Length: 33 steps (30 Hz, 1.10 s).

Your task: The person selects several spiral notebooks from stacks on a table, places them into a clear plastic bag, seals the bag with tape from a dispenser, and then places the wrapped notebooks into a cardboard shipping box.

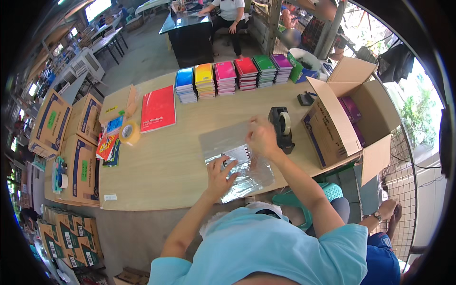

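A clear plastic bag (247,183) lies at the table's near edge, with a small white-paged spiral notebook (240,154) in or under it; the glare hides which. My left hand (220,178) rests on the bag and notebook with its fingers spread. Above the notebook's right side, my right hand (261,137) is closed, fingertips pinched together, and anything between them is too small to make out. Just right of that hand stands a black tape dispenser (286,142) with a roll of tape on it.
Stacks of coloured notebooks (204,80) line the far edge. A large red notebook (158,108), a tape roll (129,132) and small packs (107,146) lie left. An open cardboard box (327,130) stands right; closed boxes (80,166) stand left. Another person's hand (387,209) is at lower right.
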Available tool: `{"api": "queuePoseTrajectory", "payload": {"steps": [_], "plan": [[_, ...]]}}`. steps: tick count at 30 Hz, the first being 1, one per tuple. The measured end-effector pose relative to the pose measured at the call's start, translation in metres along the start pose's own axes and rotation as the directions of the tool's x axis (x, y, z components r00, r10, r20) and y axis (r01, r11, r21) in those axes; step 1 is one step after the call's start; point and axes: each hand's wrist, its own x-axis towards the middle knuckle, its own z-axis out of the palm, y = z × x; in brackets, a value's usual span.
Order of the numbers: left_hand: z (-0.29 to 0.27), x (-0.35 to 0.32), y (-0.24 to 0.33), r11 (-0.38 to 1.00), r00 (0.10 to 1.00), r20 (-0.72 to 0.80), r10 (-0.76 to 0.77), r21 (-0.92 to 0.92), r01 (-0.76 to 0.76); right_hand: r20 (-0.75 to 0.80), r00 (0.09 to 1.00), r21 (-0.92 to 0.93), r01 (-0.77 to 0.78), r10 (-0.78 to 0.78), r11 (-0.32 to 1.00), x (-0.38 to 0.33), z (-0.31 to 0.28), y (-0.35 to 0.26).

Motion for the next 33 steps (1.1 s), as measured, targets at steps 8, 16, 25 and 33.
{"api": "queuePoseTrajectory", "payload": {"steps": [8,16,25,33], "plan": [[-0.025,0.023,-0.020,0.982,0.945,0.269,0.189,-0.025,-0.189,0.203,0.898,-0.168,0.425,-0.390,0.890,0.028,-0.049,-0.054],[-0.043,0.047,-0.038,0.947,0.816,0.494,0.301,-0.053,-0.317,0.636,0.443,0.192,0.701,-0.631,0.687,0.034,-0.038,-0.004],[-0.042,0.063,-0.049,0.912,0.680,0.613,0.402,-0.199,-0.359,0.693,0.454,0.329,0.491,-0.560,0.806,0.044,-0.012,-0.013],[-0.039,0.065,-0.050,0.924,0.661,0.652,0.371,-0.189,-0.332,0.416,0.666,0.445,0.445,-0.619,0.777,0.032,0.013,-0.019]]}}
